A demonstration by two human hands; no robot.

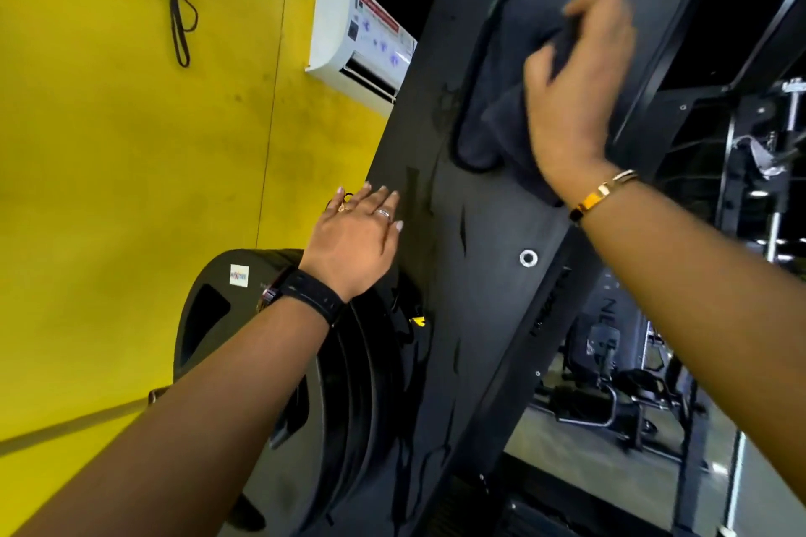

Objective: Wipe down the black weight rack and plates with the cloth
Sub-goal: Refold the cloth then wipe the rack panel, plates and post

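Right hand (575,92) grips our dark grey cloth (493,131) against the flat black metal rack panel (493,283) | left hand (355,240) flat on its edge | round black plates (349,384) under left wrist likely unwiped.

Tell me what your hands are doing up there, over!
Right hand grips dark cloth, pressed on black rack panel. Left hand flat on panel's edge, holding nothing. Plates stacked below left hand. Nothing blocking the cloth.
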